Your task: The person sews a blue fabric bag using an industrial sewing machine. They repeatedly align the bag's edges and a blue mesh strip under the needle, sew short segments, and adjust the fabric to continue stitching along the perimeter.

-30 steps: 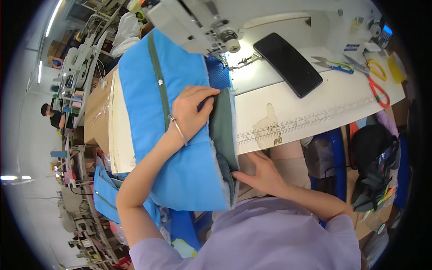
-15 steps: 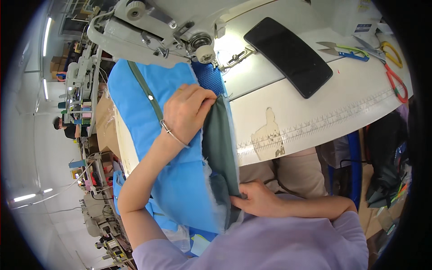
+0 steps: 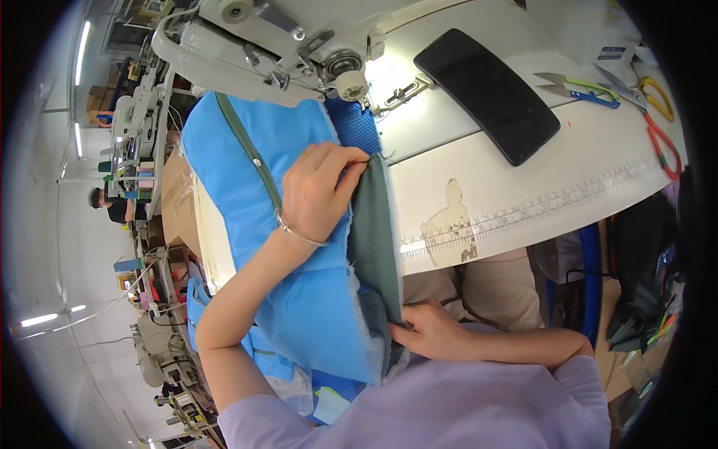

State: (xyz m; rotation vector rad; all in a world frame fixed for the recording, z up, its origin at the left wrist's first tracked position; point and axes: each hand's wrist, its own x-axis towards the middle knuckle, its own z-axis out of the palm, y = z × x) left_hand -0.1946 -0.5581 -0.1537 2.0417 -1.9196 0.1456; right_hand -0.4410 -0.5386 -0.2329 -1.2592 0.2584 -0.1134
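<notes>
A bright blue fabric piece lies over the sewing table, with a dark green zipper strip running across it. Along its right edge are a grey-green fabric strip and a darker blue mesh, which reaches under the sewing machine's presser foot. My left hand, with a bracelet at the wrist, rests on the blue fabric and pinches the top of the grey-green strip close to the foot. Lower down, by the table's front edge, my right hand grips that strip's lower end between thumb and fingers.
The sewing machine head stands over the far side. A black phone, small thread snips and red-and-yellow-handled scissors lie to the right. A printed ruler follows the table's front edge. Another person is far left.
The whole view has shifted slightly. Both hands keep their hold on the grey-green strip, and the fabric lies almost as before.
</notes>
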